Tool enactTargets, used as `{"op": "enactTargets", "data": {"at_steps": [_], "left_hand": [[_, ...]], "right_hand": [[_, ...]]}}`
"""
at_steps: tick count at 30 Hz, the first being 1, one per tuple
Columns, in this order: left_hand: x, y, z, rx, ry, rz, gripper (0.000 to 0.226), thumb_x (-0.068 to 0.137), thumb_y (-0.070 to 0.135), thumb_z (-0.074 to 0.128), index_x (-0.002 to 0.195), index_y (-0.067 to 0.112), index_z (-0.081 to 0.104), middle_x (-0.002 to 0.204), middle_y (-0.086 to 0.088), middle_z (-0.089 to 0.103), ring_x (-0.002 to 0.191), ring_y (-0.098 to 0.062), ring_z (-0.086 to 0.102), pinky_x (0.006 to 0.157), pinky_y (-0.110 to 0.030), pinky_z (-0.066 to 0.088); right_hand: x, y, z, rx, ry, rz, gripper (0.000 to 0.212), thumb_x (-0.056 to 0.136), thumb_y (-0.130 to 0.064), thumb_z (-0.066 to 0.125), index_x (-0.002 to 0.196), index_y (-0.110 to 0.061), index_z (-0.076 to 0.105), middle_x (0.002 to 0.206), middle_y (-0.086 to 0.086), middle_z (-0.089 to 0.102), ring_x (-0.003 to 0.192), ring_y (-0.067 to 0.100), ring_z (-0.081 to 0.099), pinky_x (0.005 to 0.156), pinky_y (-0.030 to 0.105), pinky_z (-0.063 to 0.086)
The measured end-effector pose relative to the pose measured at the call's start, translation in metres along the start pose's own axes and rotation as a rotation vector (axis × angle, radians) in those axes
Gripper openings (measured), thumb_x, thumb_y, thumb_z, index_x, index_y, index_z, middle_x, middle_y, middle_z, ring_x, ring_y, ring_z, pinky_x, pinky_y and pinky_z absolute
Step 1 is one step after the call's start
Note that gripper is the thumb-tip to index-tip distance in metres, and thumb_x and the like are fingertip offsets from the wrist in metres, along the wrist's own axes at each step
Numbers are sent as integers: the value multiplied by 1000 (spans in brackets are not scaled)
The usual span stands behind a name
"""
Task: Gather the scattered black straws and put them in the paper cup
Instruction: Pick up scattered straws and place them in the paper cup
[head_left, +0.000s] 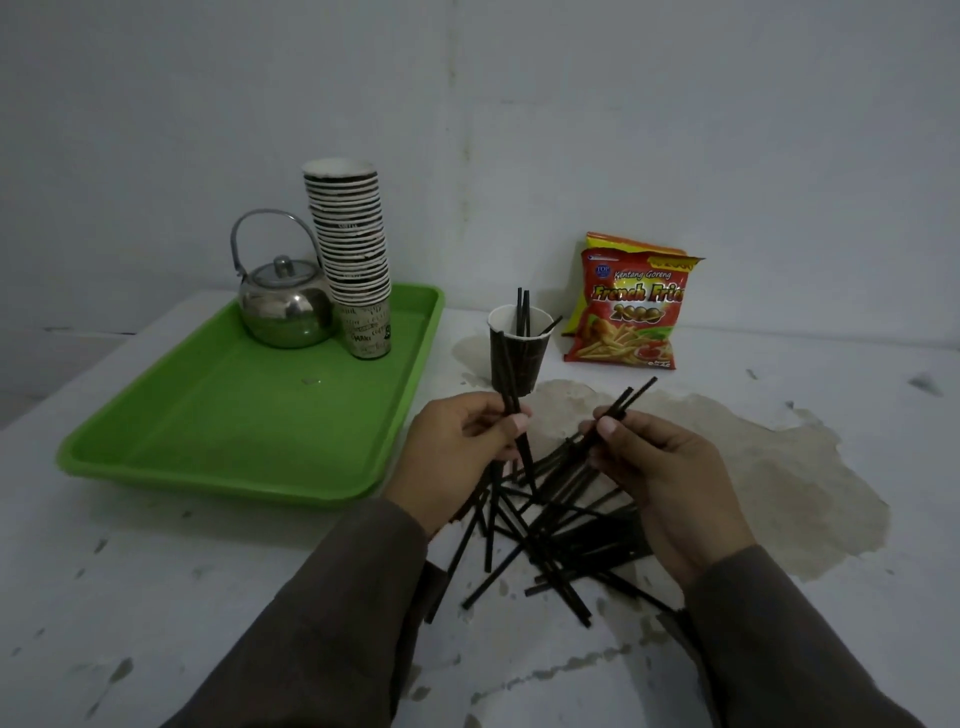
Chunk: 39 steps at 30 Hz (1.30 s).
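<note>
Hands: left hand (460, 441) grips straws (511, 395) | right hand (660, 467) pinches others | paper cup (517, 353) beyond

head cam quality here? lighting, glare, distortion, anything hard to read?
Head view: dim, flat, bluish light, soft shadows. Wide-angle bend at the edges; the cup stack leans. Small highlights on the kettle; no strong glare. The loose straws merge into one dark tangle, hard to count.

Paper cup (519, 348) mouth reachable; tray (156, 457) left, snack bag (631, 306) right.
</note>
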<state>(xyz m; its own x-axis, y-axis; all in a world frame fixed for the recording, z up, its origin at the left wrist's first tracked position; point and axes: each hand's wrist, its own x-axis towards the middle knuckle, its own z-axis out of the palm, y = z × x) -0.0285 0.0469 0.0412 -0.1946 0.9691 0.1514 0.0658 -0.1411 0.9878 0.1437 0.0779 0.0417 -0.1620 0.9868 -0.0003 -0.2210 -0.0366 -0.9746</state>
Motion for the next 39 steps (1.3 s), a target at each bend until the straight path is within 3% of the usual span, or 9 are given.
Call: {"op": "enactTargets", "data": {"at_steps": [4,8,12,15,22,25,30,34,39], "left_hand": [[23,20,-5,-8,63,94,10,86,9,59,88,8,69,84,-5,70,73,-5,67,65,-13,54],[62,47,-14,72,139,200,11,82,14,65,89,19,71,84,0,72,75,-7,66,69,-15,55],[105,66,-20,158,217,262,11,77,19,70,85,27,73,84,9,72,83,-2,66,77,-18,53],[129,65,-19,221,209,246,12,75,20,72,87,19,74,90,0,73,91,-11,67,90,-27,49],[154,28,-9,620,212,126,19,73,32,74,86,19,74,99,-6,71,103,-26,58,91,-43,47],[153,14,-5,767,261,54,18,68,36,75,83,26,74,117,0,60,119,-25,43,100,-42,35],[148,6,-3,865,191,-32,20,70,39,72,88,32,72,139,7,42,134,-24,18,102,-40,17],[151,18,-7,928,131,-19,24,70,42,72,93,35,70,146,5,36,134,-26,17,103,-44,16],[147,31,-11,981,151,29,34,72,42,71,104,32,66,142,4,42,131,-25,24,100,-43,20]], "right_hand": [[27,-32,13,-155,41,-161,11,82,-9,62,82,-15,71,82,6,74,79,20,67,69,25,56],[65,-79,32,-248,115,-375,8,82,-9,63,84,-14,69,85,11,71,77,22,68,73,28,57],[101,-98,50,-347,144,-468,12,82,-8,63,93,-8,68,80,5,70,71,14,66,64,20,55],[122,-89,57,-504,147,-466,17,82,-14,64,98,-9,69,86,5,70,78,14,65,73,26,52],[143,-41,62,-653,68,-308,18,84,-16,62,99,-9,68,97,8,70,84,12,60,80,30,47],[148,-25,62,-754,42,-239,20,83,-19,62,99,-9,69,99,9,70,90,20,61,87,44,49],[153,-18,62,-826,0,-191,22,82,-19,65,101,-10,69,105,11,68,100,24,58,93,44,46],[154,-22,60,-879,2,-237,31,82,-22,64,112,-17,63,120,7,62,116,26,49,99,50,39],[148,-35,58,-839,14,-315,38,83,-19,64,120,-20,57,124,4,58,114,23,49,95,45,46]]}}
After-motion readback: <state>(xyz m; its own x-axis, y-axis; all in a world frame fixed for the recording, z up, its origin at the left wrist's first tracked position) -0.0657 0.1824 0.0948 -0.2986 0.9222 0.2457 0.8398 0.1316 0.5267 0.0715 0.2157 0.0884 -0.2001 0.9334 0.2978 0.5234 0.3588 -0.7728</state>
